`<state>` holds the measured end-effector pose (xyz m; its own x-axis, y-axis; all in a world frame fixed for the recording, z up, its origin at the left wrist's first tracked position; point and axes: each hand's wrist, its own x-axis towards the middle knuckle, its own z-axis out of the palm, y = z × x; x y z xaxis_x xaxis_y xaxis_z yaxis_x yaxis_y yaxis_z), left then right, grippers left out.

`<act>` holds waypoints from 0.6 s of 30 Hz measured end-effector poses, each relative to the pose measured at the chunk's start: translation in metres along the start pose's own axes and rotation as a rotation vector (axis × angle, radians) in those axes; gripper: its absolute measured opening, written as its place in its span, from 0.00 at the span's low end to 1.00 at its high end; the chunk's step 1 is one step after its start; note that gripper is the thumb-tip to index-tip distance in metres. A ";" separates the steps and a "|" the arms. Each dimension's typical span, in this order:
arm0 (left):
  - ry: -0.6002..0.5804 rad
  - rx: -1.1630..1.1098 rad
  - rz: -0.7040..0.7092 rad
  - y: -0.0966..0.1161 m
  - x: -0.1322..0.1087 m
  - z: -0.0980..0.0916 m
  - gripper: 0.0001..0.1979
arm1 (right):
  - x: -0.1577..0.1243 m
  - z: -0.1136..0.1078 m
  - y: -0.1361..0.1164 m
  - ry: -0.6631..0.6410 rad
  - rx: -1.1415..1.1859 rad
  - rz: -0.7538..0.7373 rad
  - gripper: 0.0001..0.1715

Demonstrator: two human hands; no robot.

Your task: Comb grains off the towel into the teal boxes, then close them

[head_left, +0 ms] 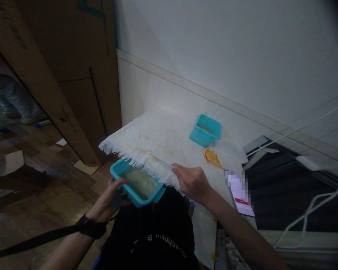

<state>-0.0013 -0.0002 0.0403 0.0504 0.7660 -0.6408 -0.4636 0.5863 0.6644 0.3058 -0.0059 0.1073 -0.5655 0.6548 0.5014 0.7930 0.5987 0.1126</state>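
A blue plastic container (pixel 133 198) with pale grains inside is gripped by my left hand (pixel 114 197) at its near left rim, just under the table's fringed edge. My right hand (pixel 190 182) pinches a thin white tool (pixel 162 160) whose far end rests over the white fringed cloth (pixel 157 127). Pale yellowish crumbs lie scattered on the cloth near that end. Farther back on the cloth stands a second blue container (pixel 201 137) with orange-brown bits in it. An orange-yellow flat piece (pixel 214 156) lies to the right of the tool.
A phone with a lit screen (pixel 240 197) lies at the cloth's right side. Beyond it are a black surface (pixel 281 195) and white cables (pixel 305 210). Large cardboard (pixel 73 82) stands at the left. Behind it a person's legs (pixel 17 95) show above the wooden floor.
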 end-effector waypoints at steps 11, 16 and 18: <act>-0.030 0.041 0.040 -0.001 0.000 -0.001 0.32 | -0.008 -0.020 -0.027 0.171 -0.062 0.075 0.16; -0.037 0.035 0.031 -0.002 0.003 -0.005 0.31 | -0.011 -0.009 0.007 0.112 -0.148 0.151 0.17; -0.026 0.032 0.032 -0.001 0.004 -0.005 0.31 | -0.015 -0.008 0.006 0.101 -0.136 0.130 0.17</act>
<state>-0.0055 0.0007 0.0354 0.0594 0.7907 -0.6093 -0.4364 0.5696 0.6966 0.3206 -0.0162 0.1069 -0.4362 0.6686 0.6023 0.8849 0.4401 0.1524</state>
